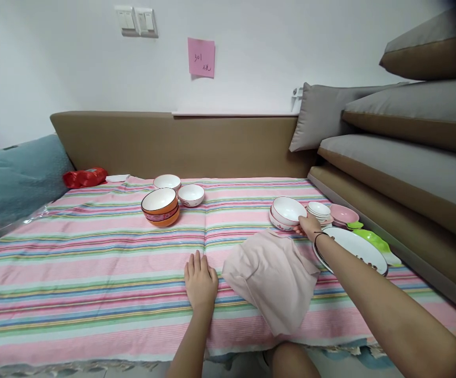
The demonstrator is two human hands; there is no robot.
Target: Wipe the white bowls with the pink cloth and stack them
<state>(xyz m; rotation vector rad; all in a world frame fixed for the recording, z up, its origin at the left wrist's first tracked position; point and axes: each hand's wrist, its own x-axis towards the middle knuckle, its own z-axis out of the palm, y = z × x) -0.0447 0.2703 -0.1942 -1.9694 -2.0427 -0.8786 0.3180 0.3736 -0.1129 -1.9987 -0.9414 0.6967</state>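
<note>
The right hand (310,227) reaches out to about 2 o'clock from the person and grips the near rim of a white bowl (289,210). The fingers look pinched on the rim, though they are too small to be sure. That bowl sits nested in a second bowl (276,219) on the striped cover (94,252), right of centre. A dark band circles the right wrist.

The left hand (201,281) lies released, palm down and fingers together, flat on the cover at 12 o'clock, close in. A pink cloth (275,278) lies crumpled just beside it at its 3 o'clock, under the right forearm.

At the white bowl's 3 o'clock stands a stack of small white dishes (318,210), then a pink bowl (344,214). At its 5 o'clock lies a large white plate (354,249), with a green dish (373,240) at the plate's far edge.

Well apart, at the white bowl's 9 o'clock, stand stacked orange bowls (160,206), with two white bowls (190,195) behind them at 1 o'clock.
</note>
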